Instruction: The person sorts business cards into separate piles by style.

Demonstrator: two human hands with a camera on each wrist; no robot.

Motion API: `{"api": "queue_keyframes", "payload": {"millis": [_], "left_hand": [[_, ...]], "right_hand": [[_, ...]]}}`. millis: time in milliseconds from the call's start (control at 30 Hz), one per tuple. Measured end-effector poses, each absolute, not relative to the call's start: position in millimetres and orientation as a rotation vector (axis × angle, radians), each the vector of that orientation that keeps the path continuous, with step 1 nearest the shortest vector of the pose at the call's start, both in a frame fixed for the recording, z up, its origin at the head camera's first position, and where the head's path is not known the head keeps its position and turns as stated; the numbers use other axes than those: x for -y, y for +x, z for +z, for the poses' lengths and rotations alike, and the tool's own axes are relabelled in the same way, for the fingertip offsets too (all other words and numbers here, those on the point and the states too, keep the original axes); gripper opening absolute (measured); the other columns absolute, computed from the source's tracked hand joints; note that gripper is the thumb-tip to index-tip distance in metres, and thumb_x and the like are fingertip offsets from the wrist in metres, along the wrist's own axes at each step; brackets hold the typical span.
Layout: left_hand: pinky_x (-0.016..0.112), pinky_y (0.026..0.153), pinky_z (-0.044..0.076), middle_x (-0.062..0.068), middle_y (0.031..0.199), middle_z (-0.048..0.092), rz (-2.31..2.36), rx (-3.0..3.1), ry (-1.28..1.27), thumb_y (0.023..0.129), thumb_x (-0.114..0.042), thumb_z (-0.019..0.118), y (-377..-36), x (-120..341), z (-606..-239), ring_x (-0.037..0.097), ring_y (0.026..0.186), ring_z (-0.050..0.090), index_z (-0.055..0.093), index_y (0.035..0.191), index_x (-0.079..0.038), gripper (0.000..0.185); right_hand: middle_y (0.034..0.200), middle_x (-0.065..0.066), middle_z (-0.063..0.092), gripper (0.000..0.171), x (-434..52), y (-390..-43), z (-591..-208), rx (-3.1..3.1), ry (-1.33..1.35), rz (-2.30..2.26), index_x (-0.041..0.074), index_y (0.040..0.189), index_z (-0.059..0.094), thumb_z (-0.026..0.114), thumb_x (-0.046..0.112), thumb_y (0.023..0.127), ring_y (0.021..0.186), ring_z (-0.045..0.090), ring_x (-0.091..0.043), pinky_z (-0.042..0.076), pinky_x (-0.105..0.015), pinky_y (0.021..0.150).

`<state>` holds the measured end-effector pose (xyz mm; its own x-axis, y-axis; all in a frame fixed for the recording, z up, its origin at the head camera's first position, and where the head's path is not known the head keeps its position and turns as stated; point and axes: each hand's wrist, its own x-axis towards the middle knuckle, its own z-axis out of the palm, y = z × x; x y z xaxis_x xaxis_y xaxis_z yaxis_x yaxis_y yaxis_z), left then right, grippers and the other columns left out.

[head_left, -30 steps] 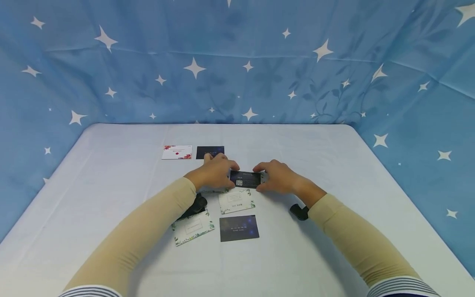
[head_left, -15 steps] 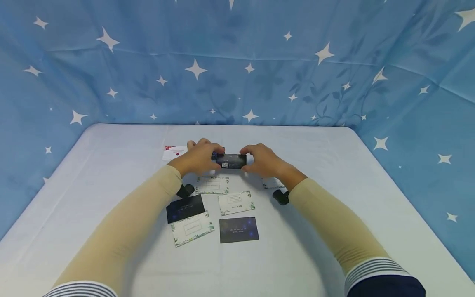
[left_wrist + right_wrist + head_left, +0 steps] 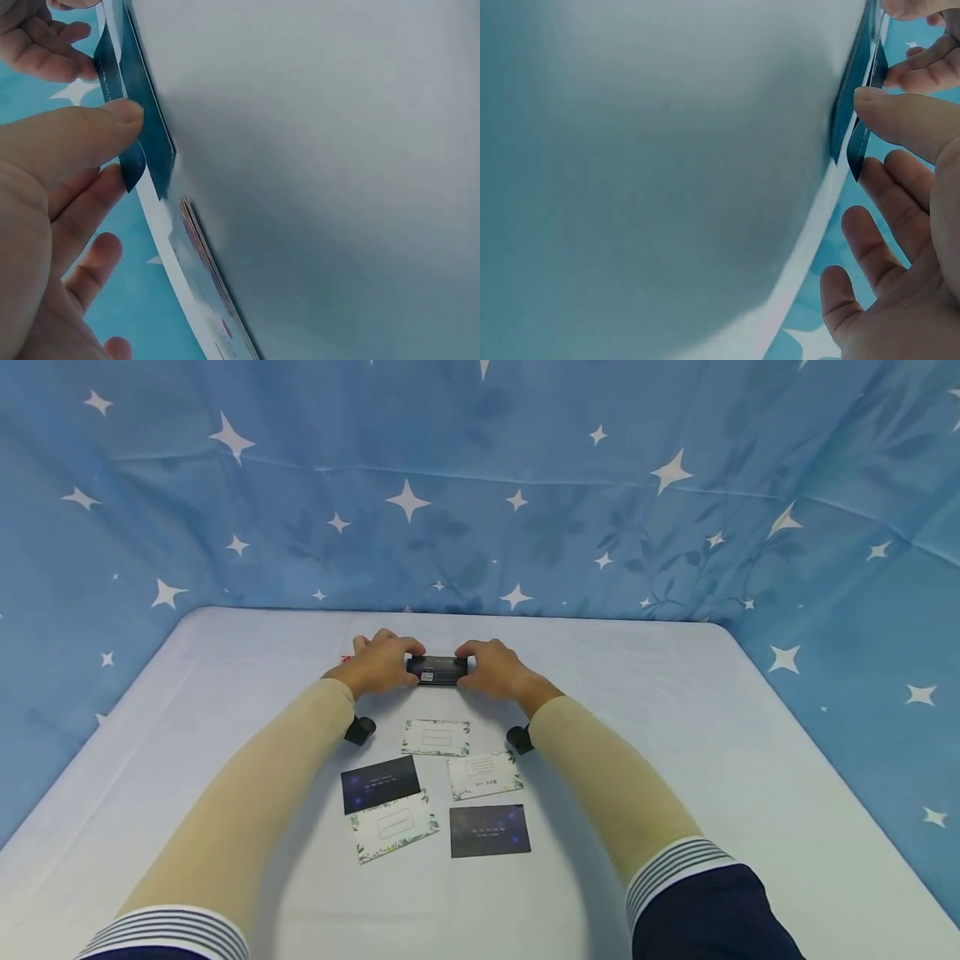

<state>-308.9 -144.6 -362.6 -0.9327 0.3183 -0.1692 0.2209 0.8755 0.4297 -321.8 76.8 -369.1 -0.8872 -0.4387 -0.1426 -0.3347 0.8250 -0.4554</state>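
Observation:
Both hands hold one dark business card [image 3: 438,675] near the far side of the table. My left hand [image 3: 378,664] pinches its left end between thumb and fingers, and my right hand [image 3: 497,670] pinches its right end. In the left wrist view the held card [image 3: 112,75] bows slightly, just above dark cards [image 3: 154,120] lying on the table. Beside these lies a small stack of white cards [image 3: 210,270] with red print; in the head view the left hand covers most of it. The right wrist view shows the thumb on the held card [image 3: 859,146].
Nearer me lie a white leaf-bordered card [image 3: 437,737], another white one [image 3: 486,775], a dark card [image 3: 381,783] touching a third white card [image 3: 394,827], and a dark card [image 3: 490,831]. A blue star-patterned curtain [image 3: 450,485] hangs behind the white table [image 3: 675,760].
Both hands have carried the dark card away from me and to the left, from above the near cards to the dark cards at the back. The near cards stay put.

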Motion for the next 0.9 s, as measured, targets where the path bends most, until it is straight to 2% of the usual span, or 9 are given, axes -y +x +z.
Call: {"api": "queue_keyframes", "payload": {"millis": [367,500,633,900], "left_hand": [[0.053,0.096,0.022,0.016,0.143,0.044,0.577,-2.776,0.298,0.092,-0.028,0.073,-313,149,-369,0.035,0.124,0.032,0.054,0.145,-0.018,0.057],[0.053,0.096,0.02,0.014,0.141,0.046,0.568,-2.776,0.294,0.092,-0.026,0.072,-313,148,-366,0.033,0.124,0.031,0.055,0.144,-0.017,0.055],[0.053,0.097,0.018,0.013,0.14,0.05,0.549,-2.785,0.316,0.093,-0.025,0.072,-313,146,-364,0.03,0.128,0.032,0.055,0.144,-0.015,0.055],[0.056,0.095,0.018,0.016,0.147,0.044,0.565,-2.796,0.346,0.092,-0.03,0.072,-303,152,-359,0.032,0.133,0.031,0.051,0.148,-0.016,0.061]], "right_hand": [[0.142,-0.01,0.052,0.056,-65,-328,-378,-2.758,-0.511,-0.603,0.015,0.145,0.052,0.072,0.025,0.093,0.131,0.043,-0.029,0.034,-0.044,0.108],[0.143,-0.009,0.053,0.055,-67,-329,-378,-2.749,-0.514,-0.601,0.014,0.145,0.053,0.07,0.026,0.094,0.132,0.043,-0.029,0.033,-0.043,0.109],[0.142,-0.008,0.054,0.053,-68,-329,-378,-2.754,-0.528,-0.58,0.014,0.144,0.053,0.069,0.027,0.095,0.132,0.044,-0.029,0.033,-0.043,0.11],[0.144,-0.011,0.052,0.061,-71,-320,-371,-2.756,-0.58,-0.574,0.016,0.147,0.051,0.072,0.033,0.093,0.134,0.043,-0.031,0.034,-0.045,0.108]]}}
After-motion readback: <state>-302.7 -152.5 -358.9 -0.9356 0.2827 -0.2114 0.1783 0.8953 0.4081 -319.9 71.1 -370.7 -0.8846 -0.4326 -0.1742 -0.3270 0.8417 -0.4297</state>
